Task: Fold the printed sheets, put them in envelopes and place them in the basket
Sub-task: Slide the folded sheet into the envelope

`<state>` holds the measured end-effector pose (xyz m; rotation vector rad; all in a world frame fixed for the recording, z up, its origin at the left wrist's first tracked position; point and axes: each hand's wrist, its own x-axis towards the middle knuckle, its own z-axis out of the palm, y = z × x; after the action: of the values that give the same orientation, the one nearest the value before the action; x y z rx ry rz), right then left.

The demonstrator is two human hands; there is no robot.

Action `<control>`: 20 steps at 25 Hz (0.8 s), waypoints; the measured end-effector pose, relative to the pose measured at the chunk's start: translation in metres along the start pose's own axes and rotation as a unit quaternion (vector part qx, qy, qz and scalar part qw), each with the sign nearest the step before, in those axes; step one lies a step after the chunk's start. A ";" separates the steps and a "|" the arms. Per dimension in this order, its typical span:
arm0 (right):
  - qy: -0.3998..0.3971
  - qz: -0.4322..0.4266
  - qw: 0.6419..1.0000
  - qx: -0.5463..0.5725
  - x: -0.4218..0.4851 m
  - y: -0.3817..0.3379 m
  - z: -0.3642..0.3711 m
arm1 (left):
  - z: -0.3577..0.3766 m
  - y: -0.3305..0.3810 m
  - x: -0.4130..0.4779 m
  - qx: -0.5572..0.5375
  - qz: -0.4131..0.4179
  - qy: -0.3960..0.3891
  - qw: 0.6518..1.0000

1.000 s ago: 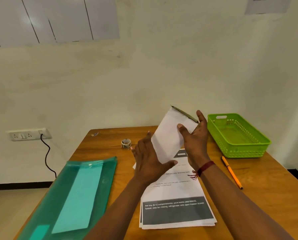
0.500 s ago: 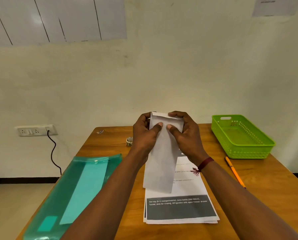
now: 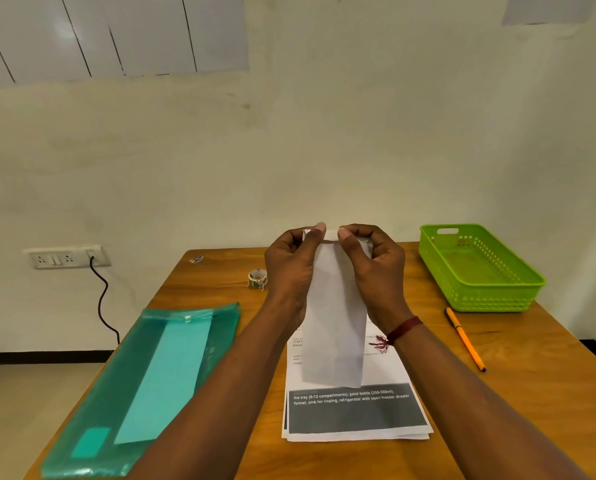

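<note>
Both left hand and right hand pinching envelope top edge; envelope hanging above printed sheets

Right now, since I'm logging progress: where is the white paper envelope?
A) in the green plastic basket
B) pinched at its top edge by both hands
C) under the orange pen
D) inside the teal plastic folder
B: the left hand and right hand pinch the top edge of the white paper envelope, which hangs over the stack of printed sheets.
</note>
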<state>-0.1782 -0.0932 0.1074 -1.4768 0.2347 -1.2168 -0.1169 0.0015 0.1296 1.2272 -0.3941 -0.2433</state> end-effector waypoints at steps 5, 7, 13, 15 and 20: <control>0.005 -0.033 0.999 -0.035 -0.002 -0.004 0.000 | 0.002 -0.003 -0.002 0.036 0.013 0.002 0.999; 0.014 -0.027 0.999 -0.026 -0.002 -0.002 0.000 | 0.001 -0.002 -0.003 0.042 0.009 0.015 0.999; 0.036 0.005 0.999 -0.003 -0.004 0.003 -0.001 | -0.001 -0.001 -0.009 0.000 -0.023 0.001 1.000; 0.033 0.002 0.999 -0.005 -0.006 0.004 -0.001 | -0.001 -0.001 -0.010 0.004 -0.021 0.004 1.000; -0.010 0.025 1.000 0.003 -0.011 0.003 -0.007 | -0.008 -0.003 -0.005 -0.014 -0.036 0.034 0.999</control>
<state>-0.1872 -0.0907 0.0980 -1.4692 0.2520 -1.1609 -0.1185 0.0092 0.1236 1.2210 -0.2866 -0.2675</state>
